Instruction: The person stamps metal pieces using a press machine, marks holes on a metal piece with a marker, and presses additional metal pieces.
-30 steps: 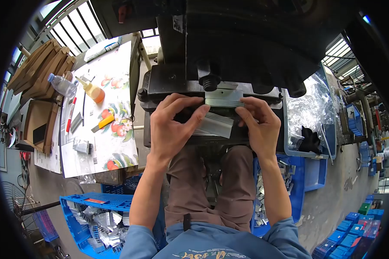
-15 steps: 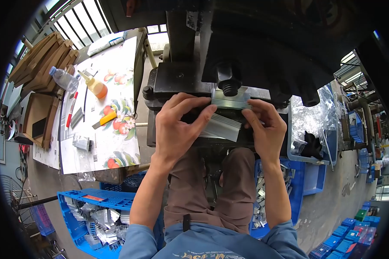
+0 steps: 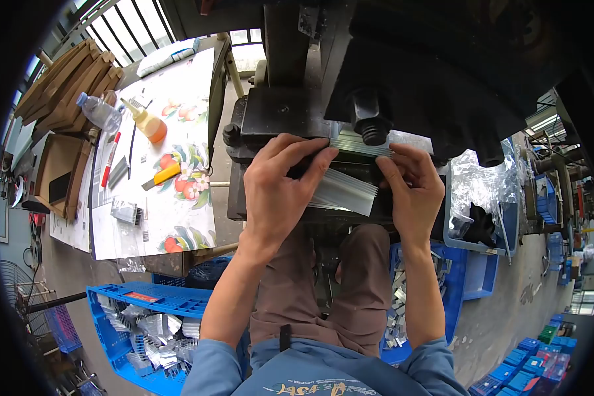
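Observation:
Under the black press head, a finned metal piece (image 3: 360, 145) lies on the machine bed, its ridges running left to right. My left hand (image 3: 277, 188) pinches its left end between thumb and fingers. At the other end, the thumb and fingers of my right hand (image 3: 412, 188) close on the same piece. Nearer to me, a second finned metal piece (image 3: 343, 191) rests at a slant, partly behind my left thumb. A large bolt (image 3: 369, 115) on the press head hangs just above the far piece and hides part of it.
To the left, a table (image 3: 112, 231) bears a plastic bottle (image 3: 99, 112), a squeeze bottle (image 3: 148, 125) and a yellow cutter (image 3: 165, 175). Blue crates (image 3: 145, 297) of metal pieces stand low on both sides. A tub (image 3: 482, 244) with clear plastic sits at right.
The camera view has shifted slightly, so the press and pieces appear farther right. Both hands keep their hold on the far finned piece, with little visible movement relative to it.

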### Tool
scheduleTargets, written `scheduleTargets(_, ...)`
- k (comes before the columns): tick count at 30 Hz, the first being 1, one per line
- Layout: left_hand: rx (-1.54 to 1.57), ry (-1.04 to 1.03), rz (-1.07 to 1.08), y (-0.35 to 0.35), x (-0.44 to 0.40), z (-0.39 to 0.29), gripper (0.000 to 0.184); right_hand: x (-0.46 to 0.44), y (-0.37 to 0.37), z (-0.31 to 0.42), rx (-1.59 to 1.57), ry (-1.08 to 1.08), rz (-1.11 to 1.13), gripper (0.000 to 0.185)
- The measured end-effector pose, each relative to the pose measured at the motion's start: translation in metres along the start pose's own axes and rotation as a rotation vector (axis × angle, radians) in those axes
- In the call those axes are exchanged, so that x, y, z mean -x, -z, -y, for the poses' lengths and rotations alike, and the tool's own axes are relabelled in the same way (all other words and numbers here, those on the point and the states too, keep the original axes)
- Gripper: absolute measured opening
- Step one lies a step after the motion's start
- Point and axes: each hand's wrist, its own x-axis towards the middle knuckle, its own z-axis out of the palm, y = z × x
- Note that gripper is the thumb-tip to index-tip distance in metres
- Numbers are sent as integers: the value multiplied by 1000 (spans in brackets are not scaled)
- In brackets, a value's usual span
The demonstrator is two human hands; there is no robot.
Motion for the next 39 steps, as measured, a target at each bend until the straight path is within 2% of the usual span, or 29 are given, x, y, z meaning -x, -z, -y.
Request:
scheduleTargets(12,67,17,-30,-6,1,5,15,-2,-1,-2,31,3,-19,28)
scheduleTargets(21,-33,-116,-89,-7,3,7,13,1,-3,-6,60,-28,-106,23)
scheduleTargets(23,-120,-87,-54,-6,4,7,13,2,-1,-4,48,-82,-114,22)
scheduleTargets(27,-47,-113,-103,-10,3,6,13,-2,-5,3,4,-43,-97,22)
scheduleTargets(33,-46,-72,-67,-8,4,6,13,-1,-2,-1,-4,-61,-76,24)
scheduleTargets(35,-41,10,-37,-6,4,1,12,2,-1,-2,33,-61,-54,25)
scheduleTargets(39,-34,-78,-89,-8,2,3,11,-3,-5,2,-44,-45,-68,22)
